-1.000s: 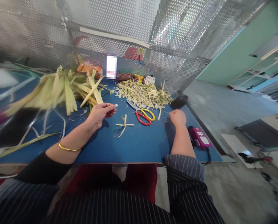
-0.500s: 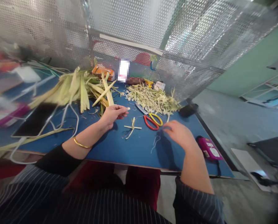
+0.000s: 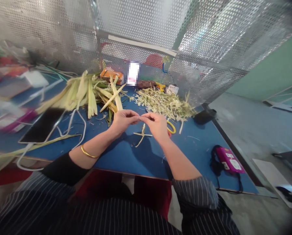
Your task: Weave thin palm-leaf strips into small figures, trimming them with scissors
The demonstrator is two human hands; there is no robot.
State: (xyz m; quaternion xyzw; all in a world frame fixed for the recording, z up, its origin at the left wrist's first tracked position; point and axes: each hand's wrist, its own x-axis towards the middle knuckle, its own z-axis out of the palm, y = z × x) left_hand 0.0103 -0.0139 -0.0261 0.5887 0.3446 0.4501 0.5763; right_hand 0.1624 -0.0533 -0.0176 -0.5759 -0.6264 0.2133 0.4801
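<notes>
My left hand (image 3: 123, 121) and my right hand (image 3: 156, 125) meet fingertip to fingertip above the blue table. Both are pinched; a tiny pale bit shows between the tips, too small to make out. Just below them lies a small cross-shaped husk piece (image 3: 143, 134). Scissors with a yellow handle loop (image 3: 171, 127) are mostly hidden behind my right hand. Long corn husks (image 3: 73, 93) are piled at the left, and two flat strips (image 3: 116, 94) cross behind my left hand. A heap of shredded husk (image 3: 165, 103) spreads beyond my right hand.
A tablet (image 3: 43, 125) with a white cable lies at the left. At the right are a black cup (image 3: 204, 116) and a purple device (image 3: 230, 160) with a black strap. An orange pouch (image 3: 111, 75) and a lit, pixelated screen (image 3: 133, 73) stand before the perforated screen wall (image 3: 146, 19).
My right hand has moved left from beside the scissors to meet my left hand, and its fingers have pinched together. It now covers most of the scissors. The view has shifted slightly.
</notes>
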